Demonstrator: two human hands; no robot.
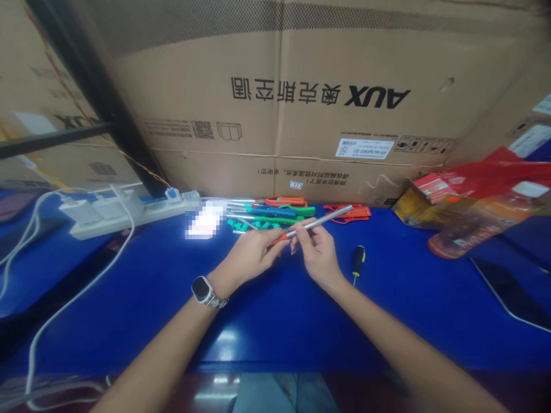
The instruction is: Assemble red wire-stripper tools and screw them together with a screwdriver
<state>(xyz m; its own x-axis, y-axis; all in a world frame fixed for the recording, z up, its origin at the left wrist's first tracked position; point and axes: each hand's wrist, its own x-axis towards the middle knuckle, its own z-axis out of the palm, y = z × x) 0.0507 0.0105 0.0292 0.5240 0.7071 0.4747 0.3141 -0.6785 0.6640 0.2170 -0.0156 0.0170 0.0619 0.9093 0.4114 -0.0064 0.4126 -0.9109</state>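
Note:
Over the blue table (pixel 267 321) my left hand (pixel 249 257) is closed around the orange end of a slim silver rod (pixel 325 219). My right hand (pixel 319 255) pinches the silver shaft farther along, its thumb lying on top. The rod slants up to the right, and the fingers partly cover its orange part. Just behind the hands lies a pile of green, blue and orange plastic-handled pieces (pixel 279 211) with silver shafts. Orange pieces (pixel 355 214) lie at the pile's right side. A black-and-yellow screwdriver (pixel 359 258) rests to the right of my right hand.
A white power strip (pixel 86 226) with plugs and trailing cables stands at the left. A bright pixelated patch (pixel 206 221) sits beside it. Large cardboard boxes (pixel 258 126) rise behind. On the right are a drink bottle (pixel 482 226), a red bag (pixel 491 178) and a dark phone (pixel 512 289).

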